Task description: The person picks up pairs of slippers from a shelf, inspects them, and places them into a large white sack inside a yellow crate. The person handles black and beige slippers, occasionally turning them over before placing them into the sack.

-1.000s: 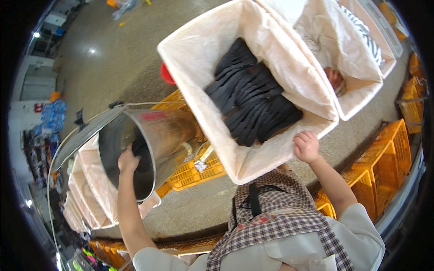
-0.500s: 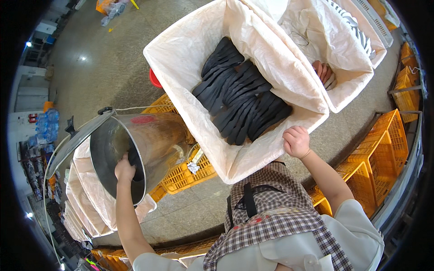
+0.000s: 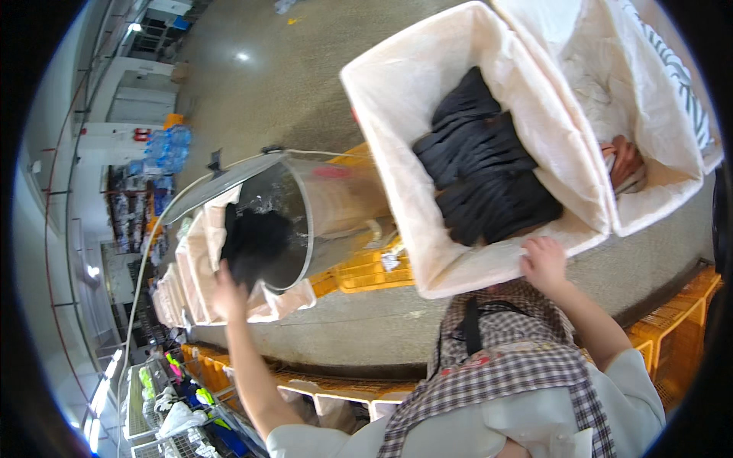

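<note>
My left hand (image 3: 229, 294), somewhat blurred, is closed on a bunch of black cloth pieces (image 3: 256, 237) at the mouth of a shiny metal drum (image 3: 343, 198) with a raised lid (image 3: 221, 183). The drum lies tilted to the left of the bins. My right hand (image 3: 544, 261) grips the near rim of a large bin with a pale cloth lining (image 3: 416, 99). Inside that bin lie several overlapping rows of similar flat black cloth pieces (image 3: 489, 160). Their exact kind is hard to tell.
A second lined bin (image 3: 657, 84) with brown cloth pieces (image 3: 626, 162) adjoins on the right. Yellow crates (image 3: 370, 273) stand under the drum, with more (image 3: 672, 336) at lower right. Several lined bins (image 3: 206, 259) stand behind the drum mouth. Blue water bottles (image 3: 166, 149) are far left.
My left hand has come out from inside the drum with a bunch of black cloth pieces. The view has swung left; my right hand stays at the bin's rim.
</note>
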`<state>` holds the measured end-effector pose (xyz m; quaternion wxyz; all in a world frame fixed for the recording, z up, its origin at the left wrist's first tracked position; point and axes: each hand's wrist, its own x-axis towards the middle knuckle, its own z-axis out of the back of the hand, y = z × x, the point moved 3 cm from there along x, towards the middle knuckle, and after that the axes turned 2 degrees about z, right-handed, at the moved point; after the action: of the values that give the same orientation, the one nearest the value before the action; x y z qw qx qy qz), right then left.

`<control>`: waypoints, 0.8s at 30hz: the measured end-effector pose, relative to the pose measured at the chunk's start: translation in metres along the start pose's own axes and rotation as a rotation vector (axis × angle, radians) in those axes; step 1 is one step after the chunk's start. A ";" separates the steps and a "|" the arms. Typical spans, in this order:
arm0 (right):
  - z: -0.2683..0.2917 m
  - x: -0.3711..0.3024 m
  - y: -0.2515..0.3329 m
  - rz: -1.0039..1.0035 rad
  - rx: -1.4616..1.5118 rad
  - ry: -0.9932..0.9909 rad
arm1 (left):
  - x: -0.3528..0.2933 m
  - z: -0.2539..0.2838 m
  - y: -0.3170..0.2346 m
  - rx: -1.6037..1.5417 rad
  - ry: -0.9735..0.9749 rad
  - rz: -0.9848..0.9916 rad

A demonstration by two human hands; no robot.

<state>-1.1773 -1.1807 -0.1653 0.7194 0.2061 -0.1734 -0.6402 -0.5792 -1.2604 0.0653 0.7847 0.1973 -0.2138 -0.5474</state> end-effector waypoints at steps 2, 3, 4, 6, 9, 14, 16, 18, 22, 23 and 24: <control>0.010 0.008 -0.011 -0.032 0.290 0.138 | -0.008 0.017 0.011 -0.014 -0.039 0.063; 0.012 0.016 -0.018 -0.052 0.431 0.177 | -0.011 0.027 0.013 -0.017 -0.117 0.049; 0.015 0.026 -0.024 0.003 0.407 0.225 | -0.015 0.033 0.013 -0.042 -0.142 0.074; 0.006 0.050 -0.034 0.129 0.140 0.364 | -0.023 0.040 0.013 -0.030 -0.172 0.060; -0.027 0.076 -0.061 0.257 -0.205 0.705 | -0.032 0.050 0.004 0.028 -0.255 -0.026; -0.135 0.094 -0.095 0.464 -0.605 0.942 | -0.048 0.059 0.001 0.008 -0.217 0.111; -0.172 0.089 -0.111 0.490 -0.636 0.955 | -0.051 0.058 0.009 0.003 -0.216 0.127; -0.198 0.084 -0.124 0.570 -0.663 0.831 | -0.053 0.052 0.024 -0.006 -0.199 0.196; -0.228 0.084 -0.146 0.585 -0.505 0.707 | -0.054 0.032 0.062 -0.247 -0.188 0.370; -0.227 0.089 -0.154 0.605 -0.402 0.682 | -0.055 0.030 0.071 -0.301 -0.190 0.461; -0.227 0.098 -0.161 0.548 -0.327 0.689 | -0.059 0.025 0.074 -0.462 -0.238 0.479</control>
<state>-1.1860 -1.2760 -0.4447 0.9007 0.2373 0.1304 -0.3398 -0.5539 -1.1830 0.1191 0.8842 -0.1064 -0.2142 -0.4011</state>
